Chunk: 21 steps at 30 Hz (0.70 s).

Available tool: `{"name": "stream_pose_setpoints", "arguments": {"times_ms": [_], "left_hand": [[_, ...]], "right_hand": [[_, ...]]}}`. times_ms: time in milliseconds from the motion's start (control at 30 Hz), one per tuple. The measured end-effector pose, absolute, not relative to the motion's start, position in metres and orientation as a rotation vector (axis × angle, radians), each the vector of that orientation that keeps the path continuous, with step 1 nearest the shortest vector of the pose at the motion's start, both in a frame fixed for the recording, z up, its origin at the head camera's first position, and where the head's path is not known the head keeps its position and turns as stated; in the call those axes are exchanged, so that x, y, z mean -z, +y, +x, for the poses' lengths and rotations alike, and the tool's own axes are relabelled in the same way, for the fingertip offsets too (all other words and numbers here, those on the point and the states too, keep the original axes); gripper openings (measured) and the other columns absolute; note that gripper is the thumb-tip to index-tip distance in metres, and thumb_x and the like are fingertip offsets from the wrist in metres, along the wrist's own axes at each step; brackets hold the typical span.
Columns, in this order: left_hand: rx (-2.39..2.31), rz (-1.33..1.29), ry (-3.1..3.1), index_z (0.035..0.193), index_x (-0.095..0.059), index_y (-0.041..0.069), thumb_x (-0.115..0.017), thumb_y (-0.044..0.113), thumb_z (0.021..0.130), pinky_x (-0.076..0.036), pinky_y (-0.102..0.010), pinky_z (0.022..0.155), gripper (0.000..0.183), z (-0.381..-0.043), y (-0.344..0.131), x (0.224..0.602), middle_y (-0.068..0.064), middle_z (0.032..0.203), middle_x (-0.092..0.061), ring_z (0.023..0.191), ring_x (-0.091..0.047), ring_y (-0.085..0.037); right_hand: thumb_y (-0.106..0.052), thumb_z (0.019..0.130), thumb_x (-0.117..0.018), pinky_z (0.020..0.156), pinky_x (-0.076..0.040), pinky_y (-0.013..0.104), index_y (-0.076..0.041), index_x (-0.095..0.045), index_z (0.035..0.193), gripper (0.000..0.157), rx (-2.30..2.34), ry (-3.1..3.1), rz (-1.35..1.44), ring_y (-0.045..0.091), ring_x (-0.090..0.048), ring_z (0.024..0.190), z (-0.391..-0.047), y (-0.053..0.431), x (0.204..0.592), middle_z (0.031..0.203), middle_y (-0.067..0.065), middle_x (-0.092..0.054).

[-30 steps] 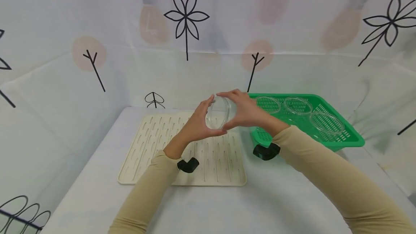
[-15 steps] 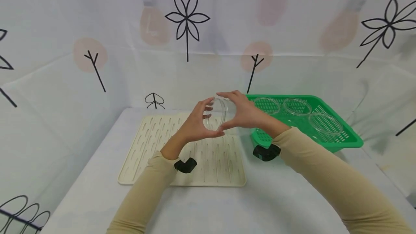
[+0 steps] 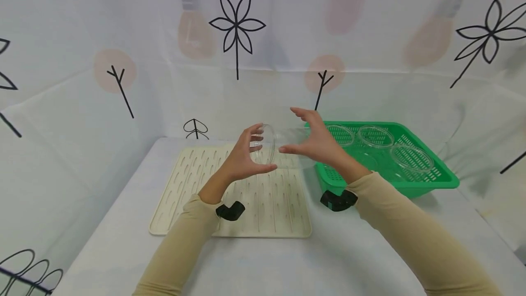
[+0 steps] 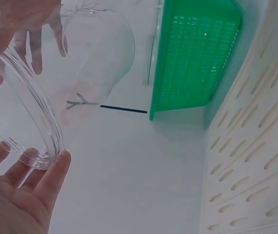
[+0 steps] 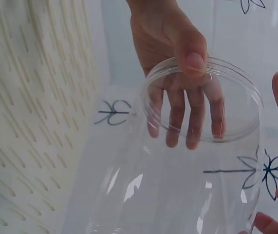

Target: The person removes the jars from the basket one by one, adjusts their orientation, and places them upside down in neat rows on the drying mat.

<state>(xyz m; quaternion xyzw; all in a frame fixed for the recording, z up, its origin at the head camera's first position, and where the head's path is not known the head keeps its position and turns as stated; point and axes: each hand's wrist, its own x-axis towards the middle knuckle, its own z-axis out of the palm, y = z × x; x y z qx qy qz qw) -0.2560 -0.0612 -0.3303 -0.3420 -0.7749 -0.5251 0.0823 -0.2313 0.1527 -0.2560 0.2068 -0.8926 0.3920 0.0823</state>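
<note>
Jar (image 5: 168, 170) sits sideways, grasped by left hand (image 3: 242, 156); right hand (image 3: 322, 143) spread, released.

In the right wrist view, we find the jar (image 5: 197, 175) cut off by the bottom edge; its base is out of frame. The right edge leaves us only parts of the right hand (image 3: 319, 141). In the head view, we lose the jar's clear wall against the background and cannot tell whether that hand touches it. The left sleeve (image 3: 182, 241) hides part of the mat (image 3: 263, 200). We cannot read the depth of the clear containers (image 3: 412, 157) inside the basket (image 3: 445, 179). In the left wrist view, the top edge crops the basket.
</note>
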Motion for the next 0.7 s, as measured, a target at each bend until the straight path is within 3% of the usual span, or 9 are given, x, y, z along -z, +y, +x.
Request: {"name": "stream_pose_setpoints", "arguments": {"times_ms": [333, 700], "left_hand": [[1.582, -1.015, -2.291, 0.145, -0.019, 0.012, -0.081, 0.015, 0.071, -0.042, -0.037, 0.096, 0.097, -0.258, -0.065, 0.335, -0.011, 0.137, -0.033, 0.123, -0.042, -0.025], [1.582, -1.005, -2.293, 0.145, -0.019, 0.009, -0.081, 0.014, 0.07, -0.042, -0.036, 0.095, 0.098, -0.256, -0.067, 0.335, -0.011, 0.14, -0.032, 0.121, -0.043, -0.023]], "right_hand": [[-0.048, 0.07, -0.078, 0.103, -0.024, 0.056, -0.023, -0.027, 0.146, 0.096, -1.387, -2.495, 0.511, 0.031, -0.027, 0.13, -0.23, 0.161, 0.278, 0.144, 0.01, -0.027], [-0.035, 0.076, -0.077, 0.105, -0.027, 0.048, -0.018, -0.023, 0.147, 0.091, -1.561, -2.408, 0.448, 0.024, -0.026, 0.134, -0.227, 0.165, 0.297, 0.146, 0.008, -0.027]]}}
